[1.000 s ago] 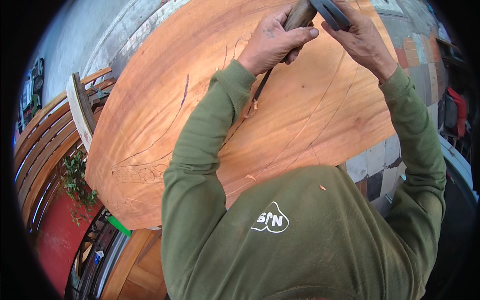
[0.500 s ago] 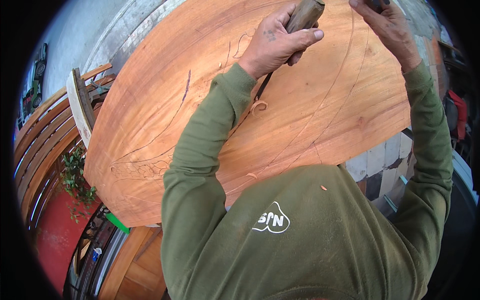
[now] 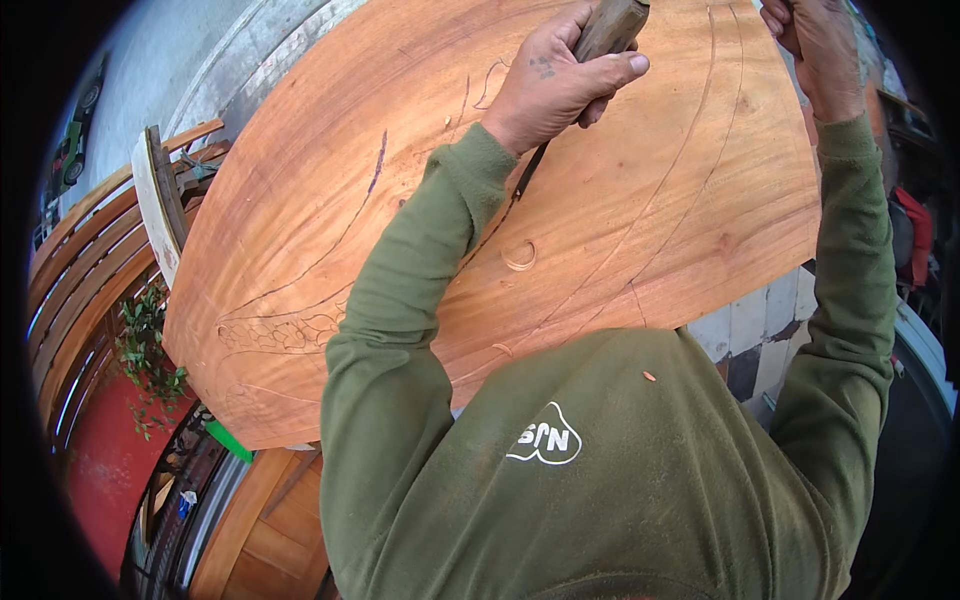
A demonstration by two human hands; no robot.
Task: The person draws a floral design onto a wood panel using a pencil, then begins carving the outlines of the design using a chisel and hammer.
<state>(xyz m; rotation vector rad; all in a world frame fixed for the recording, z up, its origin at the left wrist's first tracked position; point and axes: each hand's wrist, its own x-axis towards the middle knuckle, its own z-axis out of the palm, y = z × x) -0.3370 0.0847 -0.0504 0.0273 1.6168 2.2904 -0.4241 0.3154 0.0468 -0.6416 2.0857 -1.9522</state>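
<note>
My left hand (image 3: 555, 80) is closed around the wooden handle (image 3: 612, 30) of a carving chisel. Its narrow dark blade (image 3: 531, 172) slants down past my wrist, and the tip meets a drawn line on a broad reddish-brown wooden panel (image 3: 620, 170). My right hand (image 3: 822, 55) is raised at the top right edge of the panel with its fingers curled; whatever it grips is cut off by the picture's edge. A curled wood shaving (image 3: 519, 256) lies near the chisel tip. Carved and pencilled outlines (image 3: 285, 332) mark the panel's left side.
Slatted timber (image 3: 95, 235) and an upright board (image 3: 160, 205) stand left of the panel. Below them are a leafy plant (image 3: 148, 350) and a red surface (image 3: 115, 450). A panelled wooden piece (image 3: 275, 540) lies at the lower left. Tiles (image 3: 760, 320) show at the right.
My right hand has shifted right, and the dark object at its fingers has gone out of view. The shaving has come away from the chisel tip. My left hand has hardly moved.
</note>
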